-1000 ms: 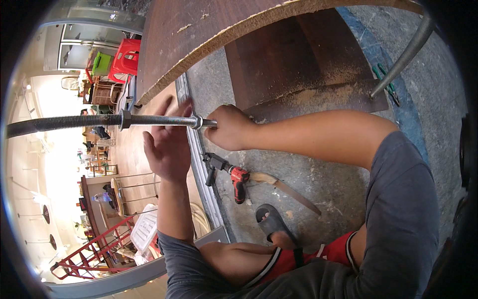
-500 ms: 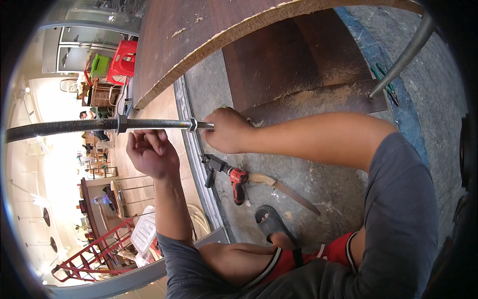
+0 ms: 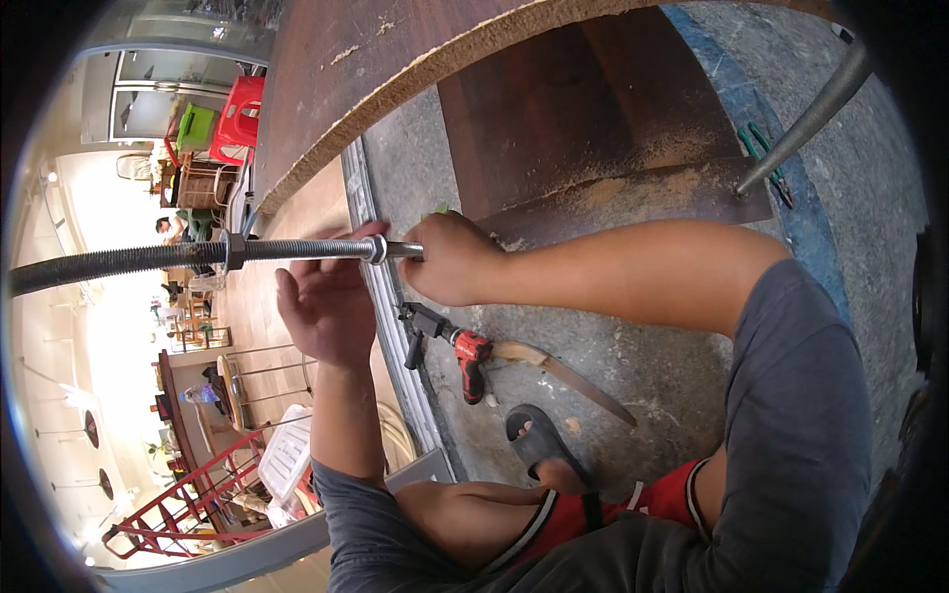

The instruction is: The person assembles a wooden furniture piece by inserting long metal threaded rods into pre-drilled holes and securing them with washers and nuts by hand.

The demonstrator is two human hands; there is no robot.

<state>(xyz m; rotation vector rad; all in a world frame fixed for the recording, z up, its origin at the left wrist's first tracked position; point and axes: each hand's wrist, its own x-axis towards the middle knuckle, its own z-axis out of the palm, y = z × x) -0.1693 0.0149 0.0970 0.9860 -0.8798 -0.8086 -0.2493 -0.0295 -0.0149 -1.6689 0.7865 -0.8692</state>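
A long threaded rod (image 3: 306, 249) runs across the left half of the view, its left part dark and its right part shiny. My right hand (image 3: 457, 261) is closed round its right end. One hex nut (image 3: 375, 249) sits on the rod a little left of that fist, and a second, darker nut (image 3: 233, 251) sits farther left. Just below the rod, my left hand (image 3: 333, 311) has its fingers stretched out and apart. Those fingers pass behind the rod close to the right nut; whether they touch it I cannot tell.
A curved-edged brown board (image 3: 326, 109) spans above my hands. Beneath it, a sawdust-strewn brown panel (image 3: 583, 119) lies on concrete. A red-and-black power tool (image 3: 471, 361) and a wooden-handled hand saw (image 3: 568, 378) lie by my sandalled foot. Green-handled pliers (image 3: 766, 163) rest near a metal leg (image 3: 806, 119).
My left hand has shifted right along the rod toward the right nut, and its curled fingers have opened out. My right hand stays on the rod's end.
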